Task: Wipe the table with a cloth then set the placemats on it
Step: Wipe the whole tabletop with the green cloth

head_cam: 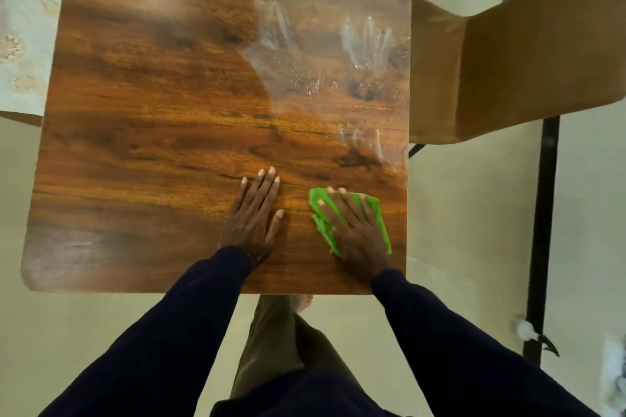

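Off to the left, beside the table's far corner, a pale patterned fabric with gold flower motifs lies on something brown; whether it is a placemat I cannot tell. The table fills the middle of the view, a glossy wood-grain top with rounded near corners; its left half looks dry and reflects the light. The person stands at the near edge, dark sleeves reaching over it, olive trousers and a bare foot showing just below the edge.

The left hand rests palm down on the bare wood near the middle of the near edge; its fingers are straight and close together, the thumb out to the side, and it holds nothing. Just to its right, apart from it, the green cloth lies crumpled flat on the tabletop close to the near right corner; the right hand presses down on top of it with fingers spread and straight, not curled round it, so green shows on both sides of the hand and beyond the fingertips.

Farther up the right half of the table, whitish wet streaks cross the surface. Beyond the table's right edge stands a brown chair, its seat near the table; a black post runs down over the pale floor behind it.
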`<action>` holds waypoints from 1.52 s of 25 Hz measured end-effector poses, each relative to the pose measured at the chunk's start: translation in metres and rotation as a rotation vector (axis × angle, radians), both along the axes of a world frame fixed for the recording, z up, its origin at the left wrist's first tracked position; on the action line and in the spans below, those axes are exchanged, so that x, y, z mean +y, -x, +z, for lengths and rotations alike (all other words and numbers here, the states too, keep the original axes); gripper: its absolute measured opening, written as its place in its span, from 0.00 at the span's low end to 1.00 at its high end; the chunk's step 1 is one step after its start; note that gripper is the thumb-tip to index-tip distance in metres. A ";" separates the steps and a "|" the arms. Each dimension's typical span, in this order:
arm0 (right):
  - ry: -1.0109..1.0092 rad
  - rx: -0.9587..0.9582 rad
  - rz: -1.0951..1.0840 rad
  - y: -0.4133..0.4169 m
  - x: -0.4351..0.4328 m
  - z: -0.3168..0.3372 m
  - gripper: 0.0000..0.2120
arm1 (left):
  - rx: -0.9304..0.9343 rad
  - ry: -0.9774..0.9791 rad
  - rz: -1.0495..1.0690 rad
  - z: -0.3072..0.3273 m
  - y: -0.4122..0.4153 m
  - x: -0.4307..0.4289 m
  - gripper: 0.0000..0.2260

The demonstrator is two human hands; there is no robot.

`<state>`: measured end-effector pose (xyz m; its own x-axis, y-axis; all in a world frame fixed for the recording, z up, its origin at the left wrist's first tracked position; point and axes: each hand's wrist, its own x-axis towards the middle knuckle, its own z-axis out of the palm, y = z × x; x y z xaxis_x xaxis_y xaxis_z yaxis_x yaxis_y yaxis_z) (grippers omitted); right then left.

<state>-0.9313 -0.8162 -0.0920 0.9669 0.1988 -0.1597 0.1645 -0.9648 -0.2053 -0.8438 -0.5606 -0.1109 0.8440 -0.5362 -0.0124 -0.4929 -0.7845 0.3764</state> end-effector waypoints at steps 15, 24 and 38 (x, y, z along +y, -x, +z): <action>-0.113 -0.062 0.153 -0.048 0.054 -0.007 0.29 | -0.147 0.115 0.240 0.000 0.008 0.000 0.23; -0.052 0.003 0.685 -0.023 -0.137 -0.012 0.30 | -0.068 0.091 0.808 0.013 0.112 -0.067 0.24; -0.067 0.013 0.737 -0.018 -0.085 -0.006 0.35 | -0.066 0.155 0.993 0.019 0.146 -0.138 0.23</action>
